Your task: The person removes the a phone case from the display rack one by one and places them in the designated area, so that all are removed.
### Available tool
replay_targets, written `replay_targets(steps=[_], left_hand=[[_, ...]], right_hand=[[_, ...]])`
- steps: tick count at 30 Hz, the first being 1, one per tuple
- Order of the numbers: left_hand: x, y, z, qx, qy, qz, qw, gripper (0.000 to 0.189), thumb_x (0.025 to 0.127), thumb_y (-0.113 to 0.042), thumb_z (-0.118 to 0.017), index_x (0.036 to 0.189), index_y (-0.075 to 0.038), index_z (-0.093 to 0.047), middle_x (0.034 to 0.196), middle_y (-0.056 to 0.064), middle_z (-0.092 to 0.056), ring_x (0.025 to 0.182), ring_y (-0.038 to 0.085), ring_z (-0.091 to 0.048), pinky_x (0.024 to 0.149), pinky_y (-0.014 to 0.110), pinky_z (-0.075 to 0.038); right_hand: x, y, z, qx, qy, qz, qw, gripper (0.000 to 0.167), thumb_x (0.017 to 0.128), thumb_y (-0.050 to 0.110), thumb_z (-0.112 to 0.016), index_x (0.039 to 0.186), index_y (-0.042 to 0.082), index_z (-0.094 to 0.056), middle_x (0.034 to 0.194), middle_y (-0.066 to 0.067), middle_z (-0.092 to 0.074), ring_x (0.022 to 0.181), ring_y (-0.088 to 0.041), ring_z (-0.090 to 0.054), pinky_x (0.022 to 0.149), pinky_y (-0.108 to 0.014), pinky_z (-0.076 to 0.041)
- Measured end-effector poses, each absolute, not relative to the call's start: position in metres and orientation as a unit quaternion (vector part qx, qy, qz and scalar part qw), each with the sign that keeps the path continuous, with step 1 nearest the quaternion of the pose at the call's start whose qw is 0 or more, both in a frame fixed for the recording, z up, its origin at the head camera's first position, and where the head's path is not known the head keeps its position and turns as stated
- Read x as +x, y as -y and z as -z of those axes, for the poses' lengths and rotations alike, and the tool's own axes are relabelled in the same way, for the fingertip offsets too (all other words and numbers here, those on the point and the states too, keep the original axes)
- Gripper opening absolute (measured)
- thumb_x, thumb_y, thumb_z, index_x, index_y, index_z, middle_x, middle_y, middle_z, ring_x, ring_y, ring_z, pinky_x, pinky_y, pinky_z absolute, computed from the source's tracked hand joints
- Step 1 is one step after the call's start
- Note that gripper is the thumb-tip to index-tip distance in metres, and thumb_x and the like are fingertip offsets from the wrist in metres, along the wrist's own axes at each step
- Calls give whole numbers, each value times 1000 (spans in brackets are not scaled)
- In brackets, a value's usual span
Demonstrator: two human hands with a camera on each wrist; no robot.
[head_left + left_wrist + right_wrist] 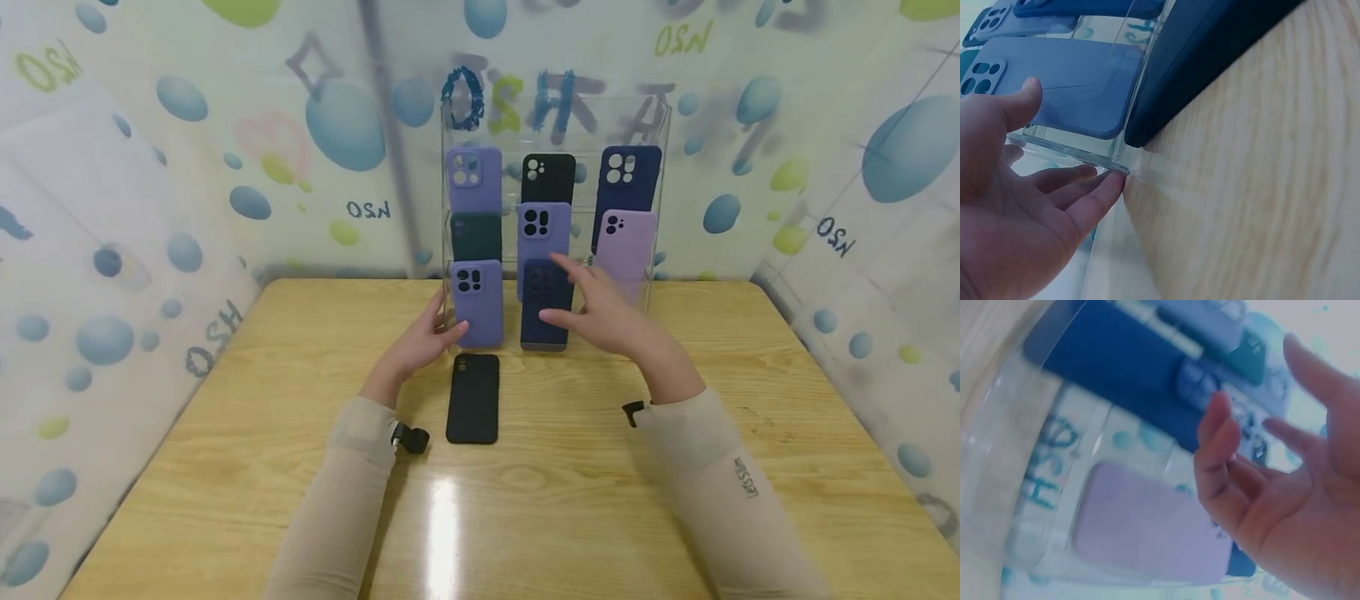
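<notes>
Holding the rack (1075, 153) by its lower left side, my left hand (422, 340) has its thumb at the edge of a purple case (480, 312), fingers outside. My right hand (603, 308) is at the middle column's lowest, navy case (542, 293), thumb and forefinger apart; whether they touch it, I can't tell. A black case (473, 400) lies on the table (570, 483) before the rack.

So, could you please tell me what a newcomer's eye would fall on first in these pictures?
Probably the clear rack at the far edge of the table, holding colourful cases. Next, the left hand touching the rack's left side and the right hand by the lower navy case. Then the black case lying alone on the table before the rack.
</notes>
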State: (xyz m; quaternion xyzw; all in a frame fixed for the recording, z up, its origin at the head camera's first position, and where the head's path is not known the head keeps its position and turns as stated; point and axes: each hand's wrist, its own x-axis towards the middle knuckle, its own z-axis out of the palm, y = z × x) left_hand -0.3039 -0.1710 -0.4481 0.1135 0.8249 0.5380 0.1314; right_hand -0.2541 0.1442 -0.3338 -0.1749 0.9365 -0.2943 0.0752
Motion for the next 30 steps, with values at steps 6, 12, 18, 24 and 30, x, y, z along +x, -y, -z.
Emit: replay_targets(steps=[6,12,18,24,30], left_hand=[[-304,174,448,112,-830,-532,128,90,110,-42,-58,172,-35,7,180,16,-9,164,43,-24,129,59,-33],[-304,172,447,119,-835,-523,120,89,110,-41,-57,172,-32,6,182,8,-2,165,40,-20,130,58,-31],[-303,167,446,122,-832,-529,118,87,112,-37,-55,172,-31,8,181,12,-3,165,42,-19,129,59,-33],[-300,169,446,134,-816,-545,139,83,114,-32,-49,172,-30,10,181,13,-1,166,41,-14,128,60,-34],[-300,171,446,122,-804,-564,147,84,113,-35,-52,172,-31,8,180,18,-6,166,39,-16,127,58,-36]], right_hand=[[-273,-150,339,-118,-956,260,64,91,104,42,-70,173,29,-13,167,-31,-27,132,-47,-59,114,-68,-46],[-277,-147,352,-110,-949,294,38,81,103,20,-72,166,16,-23,162,-29,-38,147,-47,-45,119,-65,-43],[-280,-147,363,-110,-943,314,5,64,106,7,-62,158,20,-27,132,-26,-64,103,-42,-69,78,-46,-56],[-283,-151,374,-112,-931,348,3,59,109,4,-54,159,29,-34,123,-24,-70,80,-31,-71,58,-33,-55],[-283,-150,384,-132,-919,371,-15,63,108,3,-57,159,32,-35,107,-22,-76,77,-37,-74,58,-34,-60]])
